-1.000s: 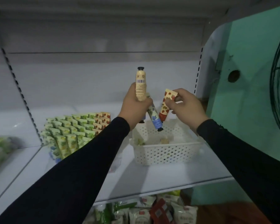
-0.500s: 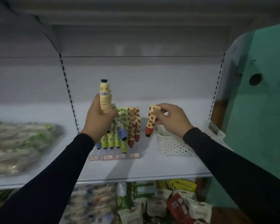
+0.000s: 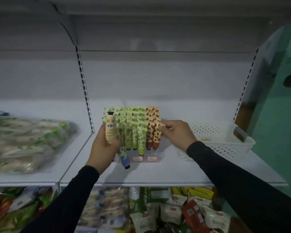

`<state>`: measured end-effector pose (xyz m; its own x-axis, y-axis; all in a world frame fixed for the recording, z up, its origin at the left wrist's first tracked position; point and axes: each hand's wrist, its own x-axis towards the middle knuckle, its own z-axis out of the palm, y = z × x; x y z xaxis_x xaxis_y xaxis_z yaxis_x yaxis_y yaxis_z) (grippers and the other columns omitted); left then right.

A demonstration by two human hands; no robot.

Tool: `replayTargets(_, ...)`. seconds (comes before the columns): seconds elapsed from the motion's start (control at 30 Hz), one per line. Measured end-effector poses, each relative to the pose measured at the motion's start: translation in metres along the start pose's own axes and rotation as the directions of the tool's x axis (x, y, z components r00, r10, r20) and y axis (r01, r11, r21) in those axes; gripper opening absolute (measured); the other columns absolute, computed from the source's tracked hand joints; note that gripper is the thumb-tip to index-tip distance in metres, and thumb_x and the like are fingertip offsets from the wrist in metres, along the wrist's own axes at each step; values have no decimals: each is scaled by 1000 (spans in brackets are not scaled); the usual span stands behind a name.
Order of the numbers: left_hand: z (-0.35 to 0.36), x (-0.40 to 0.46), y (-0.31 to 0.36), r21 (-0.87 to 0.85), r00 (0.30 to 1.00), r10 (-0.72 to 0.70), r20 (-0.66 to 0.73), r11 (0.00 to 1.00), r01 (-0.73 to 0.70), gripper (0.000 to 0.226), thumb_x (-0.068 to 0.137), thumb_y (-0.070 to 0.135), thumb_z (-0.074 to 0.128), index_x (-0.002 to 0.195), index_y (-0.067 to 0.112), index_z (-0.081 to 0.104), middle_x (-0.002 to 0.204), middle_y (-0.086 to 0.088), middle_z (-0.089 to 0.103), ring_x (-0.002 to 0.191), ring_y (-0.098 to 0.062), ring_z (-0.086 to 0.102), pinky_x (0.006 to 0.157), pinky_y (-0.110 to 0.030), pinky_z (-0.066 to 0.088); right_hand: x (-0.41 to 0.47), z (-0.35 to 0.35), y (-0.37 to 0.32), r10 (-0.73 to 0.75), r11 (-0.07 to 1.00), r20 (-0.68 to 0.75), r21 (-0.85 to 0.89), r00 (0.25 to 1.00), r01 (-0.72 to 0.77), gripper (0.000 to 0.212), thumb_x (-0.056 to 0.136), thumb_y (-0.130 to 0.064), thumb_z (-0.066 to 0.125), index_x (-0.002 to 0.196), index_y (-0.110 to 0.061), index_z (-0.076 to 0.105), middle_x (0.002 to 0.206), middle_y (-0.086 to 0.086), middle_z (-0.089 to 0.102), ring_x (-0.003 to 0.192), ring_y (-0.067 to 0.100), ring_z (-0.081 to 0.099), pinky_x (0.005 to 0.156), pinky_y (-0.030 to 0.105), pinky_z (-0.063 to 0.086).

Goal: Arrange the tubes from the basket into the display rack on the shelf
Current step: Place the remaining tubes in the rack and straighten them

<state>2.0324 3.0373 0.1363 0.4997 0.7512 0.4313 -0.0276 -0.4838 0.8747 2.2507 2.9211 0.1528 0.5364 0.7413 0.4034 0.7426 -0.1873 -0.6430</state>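
My left hand (image 3: 103, 148) grips a cream tube (image 3: 110, 128) with a black cap, upright, and a blue-capped tube (image 3: 124, 158) that hangs down below the palm. It sits in front of the left side of the display rack (image 3: 136, 132), which holds several green tubes and red strawberry tubes. My right hand (image 3: 175, 133) pinches the crimped top of a red strawberry tube (image 3: 157, 137) that stands at the rack's right column. The white perforated basket (image 3: 225, 145) lies on the shelf to the right, with little visible inside.
The white shelf (image 3: 158, 172) has a slotted upright (image 3: 84, 91) behind the rack's left. Bagged green goods (image 3: 27, 142) lie on the left shelf section. Packets (image 3: 166, 211) fill the shelf below. A green wall (image 3: 279, 115) stands at the right.
Both hands have moved from above the basket to the rack. The red tube has come down into the rack's right column. The view has shifted left.
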Motion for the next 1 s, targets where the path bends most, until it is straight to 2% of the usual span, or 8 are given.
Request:
replayTargets(0.17,7,-8,-5,-17,999,-15,40,1000,16,43,90,-5,54,106,34,50,82,-3,58,51,1,50,46,-16,43,4,1,-2,-19,996,15,-88,1000,21,41,99,-32,50,78,-1,64,78,15,67,78,29,66,75,41,53)
replayTargets(0.23,8,-10,-8,-21,999,-18,41,1000,19,43,89,-6,54,104,34,51,79,-1,57,50,1,50,45,-16,42,6,2,-1,-1,1000,-22,-25,1000,0,36,95,-33,57,76,-3,65,77,11,68,77,25,68,75,43,55)
replayTargets(0.33,8,-9,-15,4,998,-39,44,999,39,45,88,-3,55,103,40,50,85,-9,61,52,-4,49,45,-18,42,6,2,-1,32,999,-60,46,998,-29,29,91,-33,65,80,-6,71,81,5,72,78,17,70,79,41,56)
replayTargets(0.5,9,-7,-17,2,998,-48,40,999,48,43,88,-2,56,101,38,50,84,-8,60,55,-9,47,44,-18,41,4,-3,-8,0,1000,-57,-26,998,-1,30,91,-31,64,74,-8,71,74,1,71,74,16,66,75,31,53)
replayTargets(0.63,10,-8,-18,-20,997,-64,49,998,65,42,88,-2,56,106,35,51,81,-4,57,56,-9,46,45,-18,41,8,-4,-11,-11,998,-40,-64,999,8,32,91,-31,64,69,-8,69,70,1,69,71,16,64,74,29,51)
replayTargets(0.77,12,-9,-20,-13,995,-75,59,997,76,44,88,-2,56,119,28,49,87,-12,59,56,-11,45,44,-19,41,10,-6,-11,-14,998,-15,-67,1000,13,35,91,-28,64,61,-9,65,66,0,68,72,18,67,74,31,53)
replayTargets(0.87,14,-9,-21,-13,995,-70,67,997,71,46,88,-2,55,120,30,49,89,-16,60,55,-11,46,44,-20,42,12,-6,-13,-11,996,-14,-88,1000,10,40,91,-28,64,54,-14,58,60,-6,63,71,15,66,72,28,51)
replayTargets(1.0,16,-9,-22,-16,995,-64,81,998,66,50,88,-3,55,119,37,49,87,-15,58,53,-8,45,45,-20,42,14,-5,-13,-19,995,-7,-99,1000,18,40,92,-28,64,61,-2,62,66,6,68,66,5,61,71,26,50)
